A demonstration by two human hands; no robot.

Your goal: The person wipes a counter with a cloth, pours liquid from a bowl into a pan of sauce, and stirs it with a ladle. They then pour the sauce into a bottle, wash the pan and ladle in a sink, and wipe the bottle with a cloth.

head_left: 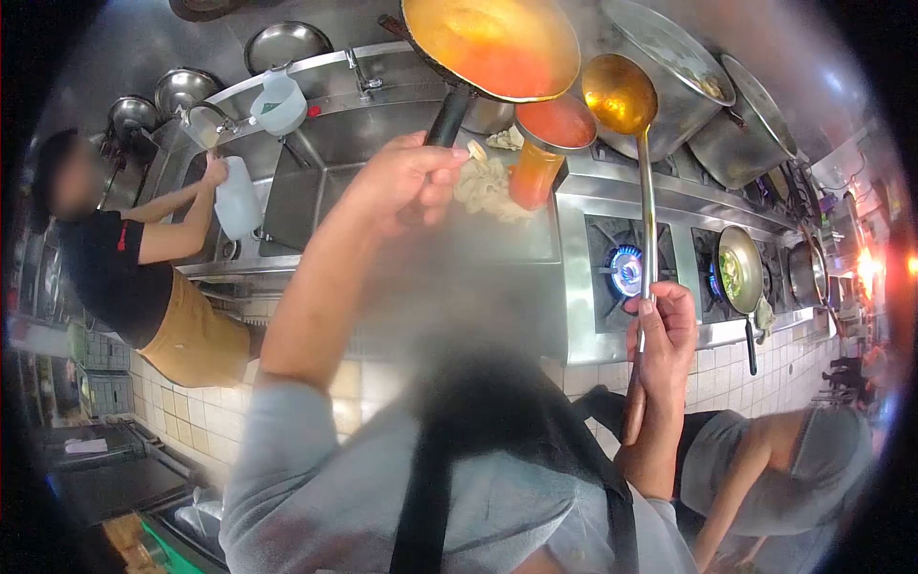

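Note:
My left hand [413,182] is closed around the black handle of a frying pan [497,38], which holds orange-red sauce. Beside its thumb is a small pale round piece [476,150]. A long-handled ladle [646,191] is gripped in my right hand [666,330], its bowl up and coated with golden liquid. Between pan and ladle stands a container of orange-red sauce [535,177], with a crumpled beige cloth [488,187] to its left. A lit gas burner [626,271] glows behind the ladle's handle.
Large metal pots [741,134] stand at the back right. A second pan [739,273] with green food sits on a burner. At the left sink [344,177], a person [134,249] handles a white jug [237,198]. Another person [775,459] bends down at my right.

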